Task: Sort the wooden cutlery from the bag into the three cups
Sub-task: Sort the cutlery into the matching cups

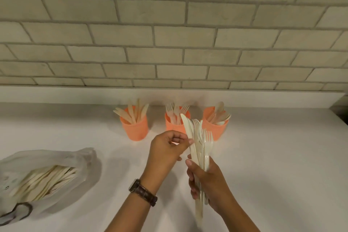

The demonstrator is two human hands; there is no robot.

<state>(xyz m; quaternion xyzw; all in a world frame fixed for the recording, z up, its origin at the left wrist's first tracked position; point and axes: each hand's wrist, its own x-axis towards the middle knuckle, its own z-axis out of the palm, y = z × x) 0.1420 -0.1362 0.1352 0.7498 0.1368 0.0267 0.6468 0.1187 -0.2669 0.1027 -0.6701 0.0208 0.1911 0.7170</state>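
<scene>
Three orange cups stand in a row near the wall: the left cup (134, 130) holds knives, the middle cup (172, 125) holds forks, the right cup (216, 132) holds spoons. My right hand (209, 182) grips a bundle of wooden cutlery (199, 147), forks and knives pointing up, in front of the middle and right cups. My left hand (167, 149) pinches a knife (187, 128) at the left side of that bundle. A translucent plastic bag (47, 177) with more wooden cutlery lies at the left.
The white counter (282, 165) runs back to a pale brick wall (169, 34). A watch with a brown strap (143, 192) sits on my left wrist. The counter's right end shows a dark edge at the far right.
</scene>
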